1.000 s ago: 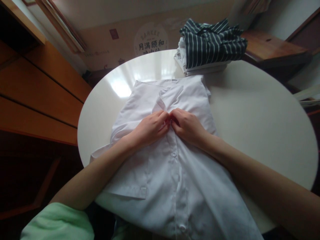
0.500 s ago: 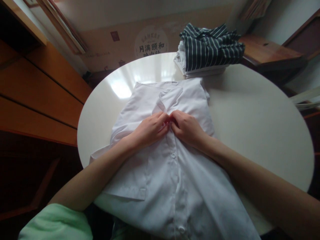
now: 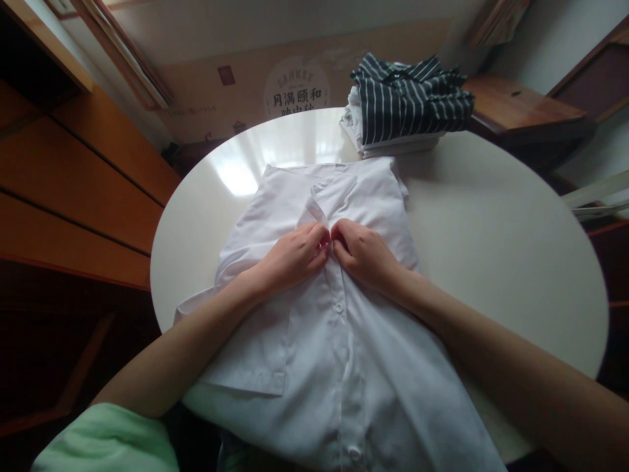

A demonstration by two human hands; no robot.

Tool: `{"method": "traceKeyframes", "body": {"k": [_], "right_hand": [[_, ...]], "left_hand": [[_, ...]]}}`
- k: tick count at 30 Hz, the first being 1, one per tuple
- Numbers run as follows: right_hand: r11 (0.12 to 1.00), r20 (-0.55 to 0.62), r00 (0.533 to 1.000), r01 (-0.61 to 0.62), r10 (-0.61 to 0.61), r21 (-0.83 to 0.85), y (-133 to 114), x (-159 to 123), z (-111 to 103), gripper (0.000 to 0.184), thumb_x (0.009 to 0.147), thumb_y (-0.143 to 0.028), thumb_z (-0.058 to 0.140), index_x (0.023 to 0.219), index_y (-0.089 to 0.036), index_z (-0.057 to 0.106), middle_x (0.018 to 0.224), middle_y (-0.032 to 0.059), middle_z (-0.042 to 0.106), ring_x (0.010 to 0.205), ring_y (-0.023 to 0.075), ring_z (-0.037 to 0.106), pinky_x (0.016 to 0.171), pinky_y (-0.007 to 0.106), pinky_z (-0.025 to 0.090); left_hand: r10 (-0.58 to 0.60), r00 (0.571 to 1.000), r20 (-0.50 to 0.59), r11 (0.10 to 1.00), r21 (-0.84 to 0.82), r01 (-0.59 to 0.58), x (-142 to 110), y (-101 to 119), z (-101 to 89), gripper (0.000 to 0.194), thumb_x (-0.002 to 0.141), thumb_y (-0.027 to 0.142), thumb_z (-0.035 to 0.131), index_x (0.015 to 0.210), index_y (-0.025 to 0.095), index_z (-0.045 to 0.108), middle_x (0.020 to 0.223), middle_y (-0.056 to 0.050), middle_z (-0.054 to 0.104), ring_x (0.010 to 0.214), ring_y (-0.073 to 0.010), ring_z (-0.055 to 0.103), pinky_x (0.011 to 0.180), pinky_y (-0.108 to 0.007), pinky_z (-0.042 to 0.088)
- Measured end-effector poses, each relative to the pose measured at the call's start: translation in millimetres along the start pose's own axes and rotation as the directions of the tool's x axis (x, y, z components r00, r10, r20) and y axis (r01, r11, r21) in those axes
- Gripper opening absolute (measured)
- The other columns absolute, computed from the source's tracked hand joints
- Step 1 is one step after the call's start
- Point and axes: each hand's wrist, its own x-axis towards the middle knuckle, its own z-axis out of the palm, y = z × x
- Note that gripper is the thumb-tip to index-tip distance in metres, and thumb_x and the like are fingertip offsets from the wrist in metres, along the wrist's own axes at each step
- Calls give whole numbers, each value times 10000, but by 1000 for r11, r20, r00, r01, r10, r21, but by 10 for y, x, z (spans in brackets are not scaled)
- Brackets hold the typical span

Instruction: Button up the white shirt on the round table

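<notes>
A white button-up shirt lies spread front side up, its lower part hanging over the near table edge. My left hand pinches the shirt's front placket from the left. Opposite it, my right hand grips the same placket with bent fingers, the fingertips of both hands nearly touching. Whatever button or buttonhole lies between the fingertips is hidden. Below the hands a white button shows on the placket, and another button sits near the bottom of the view.
The shirt rests on a round white table. At the back stands a stack of folded clothes with a dark striped shirt on top. Wooden drawers flank the left side, and a wooden surface stands behind at right.
Both hands stay at the same spot on the placket, with only a slight shift of the fingers. The whole view has moved a little.
</notes>
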Motion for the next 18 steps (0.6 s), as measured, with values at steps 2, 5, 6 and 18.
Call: {"method": "traceKeyframes", "body": {"k": [2,5,6,18], "right_hand": [[1000,4,1000,10,-10,-2,3,0,2,64,737,-134,400,707,-177,438,657,19,496,597,131,417,573,251,295],[1000,6,1000,26,-26,-16,9,-3,8,61,736,-131,406,707,-177,433,670,21,497,610,132,423,579,252,297],[999,6,1000,29,-29,-22,12,-4,9,57,736,-133,409,708,-177,432,673,22,497,615,133,424,582,253,297],[999,14,999,29,-29,-18,7,-7,-1,55,733,-128,417,719,-176,439,680,19,488,626,134,428,594,255,307]], "left_hand": [[5,1000,1,1000,-4,-5,3,3,-7,109,832,224,373,832,150,453,775,-39,531,711,-143,497,660,-272,419],[10,1000,6,1000,-19,-10,6,6,-16,99,823,212,386,838,150,461,782,-37,529,713,-140,496,662,-266,420],[10,1000,10,1000,-24,-10,5,6,-17,97,819,206,391,846,149,464,788,-37,527,714,-139,496,662,-264,420],[4,999,34,1000,-2,-4,0,-3,-21,82,794,183,401,830,150,468,791,-32,502,699,-131,483,645,-251,411]]}}
